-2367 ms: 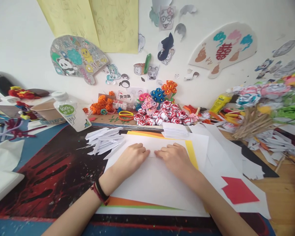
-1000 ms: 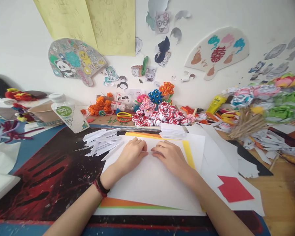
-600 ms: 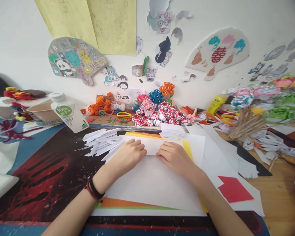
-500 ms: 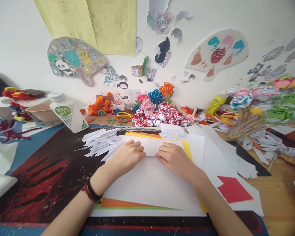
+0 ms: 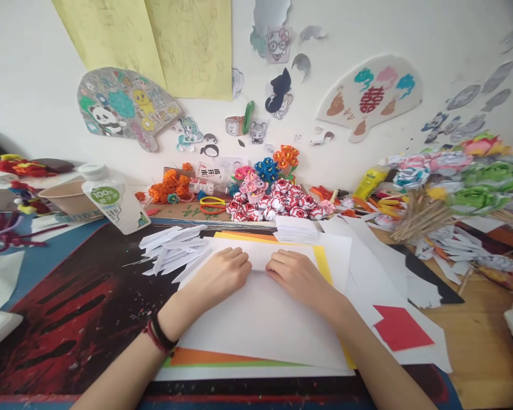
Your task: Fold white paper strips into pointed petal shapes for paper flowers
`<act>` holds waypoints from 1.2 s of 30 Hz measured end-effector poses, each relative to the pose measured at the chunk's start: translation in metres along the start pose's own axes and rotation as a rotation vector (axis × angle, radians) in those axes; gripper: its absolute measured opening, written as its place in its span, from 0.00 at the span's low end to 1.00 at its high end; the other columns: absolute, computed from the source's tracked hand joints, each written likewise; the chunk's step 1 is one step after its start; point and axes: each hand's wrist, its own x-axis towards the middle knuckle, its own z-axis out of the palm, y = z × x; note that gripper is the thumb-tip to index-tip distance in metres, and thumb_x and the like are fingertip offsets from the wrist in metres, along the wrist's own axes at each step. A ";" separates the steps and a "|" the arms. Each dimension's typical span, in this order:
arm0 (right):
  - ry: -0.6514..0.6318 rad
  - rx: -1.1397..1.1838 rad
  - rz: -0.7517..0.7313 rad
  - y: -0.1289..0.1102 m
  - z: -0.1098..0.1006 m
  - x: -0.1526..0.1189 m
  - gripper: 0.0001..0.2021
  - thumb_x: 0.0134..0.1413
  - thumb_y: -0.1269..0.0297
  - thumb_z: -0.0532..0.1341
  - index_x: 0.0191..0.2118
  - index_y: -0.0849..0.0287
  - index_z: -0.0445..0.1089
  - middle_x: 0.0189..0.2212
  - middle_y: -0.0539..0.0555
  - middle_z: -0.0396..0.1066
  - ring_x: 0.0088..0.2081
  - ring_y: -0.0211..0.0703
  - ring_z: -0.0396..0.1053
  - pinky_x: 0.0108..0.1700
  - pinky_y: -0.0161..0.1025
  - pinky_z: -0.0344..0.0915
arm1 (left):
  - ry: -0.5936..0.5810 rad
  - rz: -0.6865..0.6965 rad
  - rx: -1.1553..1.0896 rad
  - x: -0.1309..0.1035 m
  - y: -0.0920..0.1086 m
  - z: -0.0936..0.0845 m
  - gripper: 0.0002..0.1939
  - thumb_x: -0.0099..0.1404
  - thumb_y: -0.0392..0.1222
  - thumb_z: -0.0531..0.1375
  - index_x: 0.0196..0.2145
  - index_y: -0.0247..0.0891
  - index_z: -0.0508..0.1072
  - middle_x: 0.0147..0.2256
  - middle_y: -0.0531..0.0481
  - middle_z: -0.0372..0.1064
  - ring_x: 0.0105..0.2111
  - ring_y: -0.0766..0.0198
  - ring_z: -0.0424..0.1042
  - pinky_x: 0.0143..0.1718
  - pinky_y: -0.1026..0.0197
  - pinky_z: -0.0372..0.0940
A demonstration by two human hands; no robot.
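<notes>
- The left hand (image 5: 223, 274) is laid palm-down, fingers curled, on a white paper sheet (image 5: 260, 310).
- The right hand (image 5: 297, 277) is pressed alongside, flat, holding nothing.
- The sheet is spread over coloured papers near the table's (image 5: 89, 307) front edge.

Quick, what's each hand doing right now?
Left hand: fingers curled, pressing down on the folded white paper, nothing gripped.
Right hand: likewise pressing the same paper flat.

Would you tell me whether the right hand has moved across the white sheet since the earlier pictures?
Yes, slightly. The right hand slid left toward the left hand, away from the yellow sheet's edge; more yellow shows beside it now.
</notes>
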 end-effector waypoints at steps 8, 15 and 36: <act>0.066 0.327 0.108 -0.006 0.000 0.001 0.05 0.62 0.70 0.56 0.37 0.59 0.69 0.35 0.52 0.71 0.37 0.41 0.68 0.40 0.37 0.62 | 0.098 -0.126 -0.253 0.005 0.011 0.007 0.14 0.72 0.41 0.49 0.34 0.36 0.71 0.30 0.48 0.69 0.33 0.60 0.65 0.35 0.58 0.57; 0.062 0.592 0.183 -0.007 -0.001 0.001 0.08 0.61 0.70 0.57 0.33 0.58 0.73 0.32 0.51 0.72 0.35 0.39 0.69 0.38 0.35 0.62 | 0.103 -0.152 -0.471 0.002 0.011 0.001 0.16 0.72 0.38 0.48 0.33 0.35 0.73 0.28 0.47 0.69 0.31 0.62 0.67 0.33 0.62 0.59; 0.104 0.556 0.154 0.003 -0.003 -0.002 0.08 0.57 0.75 0.58 0.27 0.59 0.67 0.26 0.48 0.66 0.28 0.36 0.62 0.32 0.33 0.56 | 0.104 -0.204 -0.729 0.000 -0.005 -0.019 0.12 0.68 0.39 0.56 0.30 0.36 0.78 0.27 0.50 0.75 0.27 0.67 0.70 0.32 0.66 0.59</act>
